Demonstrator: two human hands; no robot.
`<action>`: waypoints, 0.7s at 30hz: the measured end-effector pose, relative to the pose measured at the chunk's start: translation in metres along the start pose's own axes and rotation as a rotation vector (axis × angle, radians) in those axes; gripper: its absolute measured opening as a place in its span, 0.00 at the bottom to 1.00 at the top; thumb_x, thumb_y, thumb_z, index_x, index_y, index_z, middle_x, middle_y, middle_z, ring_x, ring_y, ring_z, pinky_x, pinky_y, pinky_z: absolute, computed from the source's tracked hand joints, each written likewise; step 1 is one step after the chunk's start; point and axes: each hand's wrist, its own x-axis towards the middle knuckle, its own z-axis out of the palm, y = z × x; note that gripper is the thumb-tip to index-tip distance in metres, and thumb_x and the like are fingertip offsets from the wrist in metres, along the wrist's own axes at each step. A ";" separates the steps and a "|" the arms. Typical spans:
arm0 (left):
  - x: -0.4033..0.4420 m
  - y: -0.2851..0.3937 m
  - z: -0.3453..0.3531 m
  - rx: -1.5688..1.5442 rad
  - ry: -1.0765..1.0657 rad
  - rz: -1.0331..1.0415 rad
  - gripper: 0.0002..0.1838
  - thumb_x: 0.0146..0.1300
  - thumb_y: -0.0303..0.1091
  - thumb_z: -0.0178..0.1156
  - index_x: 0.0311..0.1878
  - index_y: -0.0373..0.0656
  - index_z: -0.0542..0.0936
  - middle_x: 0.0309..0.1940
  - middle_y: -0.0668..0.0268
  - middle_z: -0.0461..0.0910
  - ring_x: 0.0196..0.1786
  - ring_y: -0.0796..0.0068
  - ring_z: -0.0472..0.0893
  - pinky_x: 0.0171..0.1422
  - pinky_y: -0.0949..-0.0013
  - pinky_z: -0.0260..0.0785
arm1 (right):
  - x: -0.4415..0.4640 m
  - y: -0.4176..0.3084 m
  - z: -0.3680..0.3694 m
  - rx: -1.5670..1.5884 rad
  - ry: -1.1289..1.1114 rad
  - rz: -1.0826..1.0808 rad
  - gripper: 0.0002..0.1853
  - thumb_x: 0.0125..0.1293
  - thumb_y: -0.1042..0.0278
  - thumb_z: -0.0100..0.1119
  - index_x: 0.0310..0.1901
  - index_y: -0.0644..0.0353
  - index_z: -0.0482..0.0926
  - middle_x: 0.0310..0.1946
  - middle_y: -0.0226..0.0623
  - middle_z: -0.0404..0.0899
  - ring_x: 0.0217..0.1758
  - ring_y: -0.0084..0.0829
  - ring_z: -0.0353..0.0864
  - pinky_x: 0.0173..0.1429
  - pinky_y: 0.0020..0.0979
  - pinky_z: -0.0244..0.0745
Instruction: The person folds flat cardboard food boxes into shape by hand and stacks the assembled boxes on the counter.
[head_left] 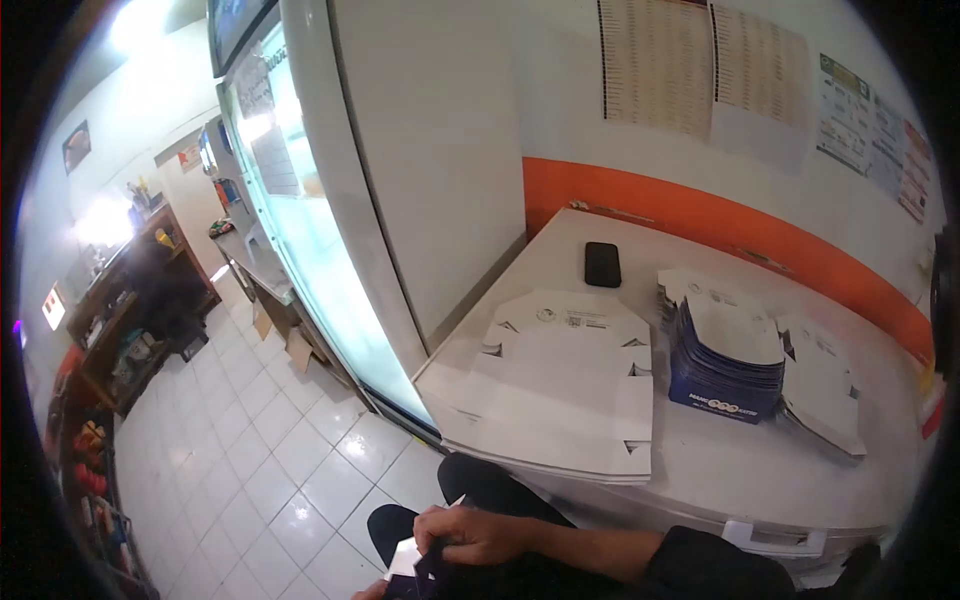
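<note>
Over my lap, my right hand [470, 534] is closed on a small folding cardboard box [405, 560], white inside and dark blue outside. At the bottom edge of the view, a small part of my left hand [371, 591] shows against the left side of the same box; the rest of that hand is out of frame. On the white top to the right lies a stack of flat cardboard box blanks [570, 380], white side up with notched edges. Beyond it stands a nested stack of folded blue boxes [725, 375], with more flat blanks [822, 385] beside it.
A black phone [602, 264] lies near the back of the white chest top [700, 480]. A lit glass-door fridge [310, 220] stands to the left. White floor tiles [250, 480] run towards wooden shelves [140, 350]. Printed sheets [655, 70] hang on the wall.
</note>
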 end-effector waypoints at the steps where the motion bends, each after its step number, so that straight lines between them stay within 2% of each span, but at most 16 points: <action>1: 0.000 -0.013 -0.003 -0.232 -0.046 -0.053 0.20 0.77 0.30 0.61 0.67 0.31 0.74 0.52 0.59 0.88 0.50 0.64 0.87 0.57 0.63 0.80 | 0.000 0.008 0.006 -0.013 0.021 -0.097 0.11 0.68 0.80 0.54 0.50 0.62 0.78 0.50 0.38 0.76 0.66 0.38 0.71 0.81 0.43 0.55; 2: 0.001 -0.010 -0.003 -0.182 -0.056 -0.039 0.19 0.79 0.31 0.59 0.66 0.30 0.75 0.52 0.59 0.87 0.51 0.65 0.87 0.57 0.63 0.80 | 0.001 0.018 0.013 -0.022 0.040 -0.193 0.08 0.69 0.79 0.55 0.48 0.62 0.77 0.49 0.38 0.76 0.65 0.39 0.71 0.82 0.43 0.53; 3: 0.001 -0.005 -0.003 -0.132 -0.067 -0.030 0.18 0.81 0.32 0.56 0.65 0.30 0.75 0.53 0.60 0.86 0.52 0.66 0.86 0.58 0.63 0.79 | 0.003 0.027 0.020 0.035 0.041 -0.247 0.08 0.74 0.74 0.57 0.52 0.62 0.78 0.49 0.38 0.75 0.66 0.39 0.70 0.83 0.45 0.46; 4: 0.002 -0.002 -0.003 -0.080 -0.084 -0.021 0.17 0.82 0.33 0.54 0.65 0.29 0.75 0.54 0.61 0.86 0.52 0.67 0.86 0.58 0.63 0.79 | 0.004 0.032 0.026 -0.020 0.076 -0.264 0.09 0.75 0.72 0.58 0.54 0.62 0.78 0.49 0.39 0.75 0.65 0.40 0.70 0.81 0.46 0.50; 5: 0.013 -0.050 -0.020 -0.049 -0.149 -0.041 0.17 0.80 0.29 0.57 0.66 0.30 0.75 0.52 0.59 0.86 0.51 0.70 0.86 0.57 0.65 0.80 | 0.005 0.029 0.032 -0.075 0.113 -0.280 0.11 0.76 0.70 0.58 0.55 0.61 0.79 0.50 0.39 0.75 0.64 0.40 0.71 0.80 0.46 0.53; 8: 0.019 -0.055 -0.014 0.043 0.044 0.101 0.18 0.77 0.24 0.59 0.66 0.30 0.74 0.47 0.58 0.86 0.48 0.72 0.86 0.54 0.67 0.81 | 0.007 0.009 0.044 -0.298 0.134 -0.237 0.15 0.77 0.67 0.59 0.60 0.61 0.78 0.50 0.41 0.74 0.60 0.41 0.72 0.73 0.46 0.61; 9: 0.018 -0.036 -0.005 -0.021 0.100 -0.009 0.22 0.74 0.20 0.61 0.69 0.31 0.71 0.40 0.59 0.86 0.44 0.72 0.86 0.50 0.69 0.81 | 0.008 0.006 0.046 -0.384 0.121 -0.207 0.16 0.77 0.66 0.60 0.62 0.61 0.78 0.50 0.41 0.74 0.59 0.42 0.72 0.71 0.46 0.63; 12: 0.008 -0.003 0.006 0.172 0.225 0.064 0.27 0.74 0.19 0.60 0.74 0.33 0.67 0.38 0.59 0.86 0.42 0.73 0.86 0.49 0.69 0.81 | 0.016 0.017 0.056 -0.564 0.475 -0.337 0.19 0.76 0.63 0.62 0.64 0.61 0.78 0.51 0.44 0.74 0.55 0.42 0.73 0.61 0.43 0.69; 13: 0.002 0.015 0.014 -0.067 0.246 0.075 0.34 0.74 0.19 0.60 0.80 0.36 0.60 0.40 0.57 0.88 0.42 0.72 0.86 0.49 0.69 0.81 | 0.018 0.017 0.058 -0.591 0.542 -0.375 0.20 0.75 0.62 0.64 0.64 0.61 0.78 0.51 0.45 0.74 0.53 0.42 0.76 0.58 0.40 0.72; 16: -0.008 0.035 0.018 0.090 0.289 0.106 0.39 0.74 0.19 0.59 0.84 0.38 0.54 0.43 0.55 0.88 0.43 0.71 0.87 0.51 0.68 0.81 | 0.022 0.028 0.063 -0.666 0.302 -0.572 0.22 0.72 0.64 0.66 0.64 0.60 0.79 0.51 0.45 0.73 0.51 0.42 0.79 0.54 0.38 0.75; 17: -0.011 0.035 0.016 0.145 0.271 0.094 0.41 0.73 0.18 0.60 0.84 0.38 0.53 0.42 0.56 0.89 0.43 0.71 0.87 0.52 0.67 0.81 | 0.019 0.022 0.070 -0.620 0.281 -0.521 0.18 0.72 0.68 0.64 0.61 0.61 0.80 0.47 0.44 0.75 0.51 0.40 0.81 0.62 0.43 0.72; 20: -0.014 0.042 0.016 0.381 0.240 0.174 0.45 0.69 0.18 0.66 0.84 0.38 0.54 0.42 0.55 0.90 0.44 0.71 0.88 0.50 0.67 0.82 | 0.011 0.006 0.064 -0.752 0.188 -0.419 0.15 0.72 0.64 0.65 0.58 0.57 0.84 0.69 0.51 0.74 0.68 0.51 0.78 0.65 0.48 0.75; 21: -0.016 0.050 0.020 0.443 0.252 0.208 0.49 0.63 0.19 0.72 0.83 0.38 0.55 0.40 0.53 0.90 0.43 0.67 0.90 0.48 0.64 0.83 | 0.008 0.006 0.064 -0.765 0.150 -0.429 0.16 0.72 0.62 0.65 0.58 0.57 0.84 0.66 0.49 0.76 0.64 0.51 0.79 0.62 0.48 0.75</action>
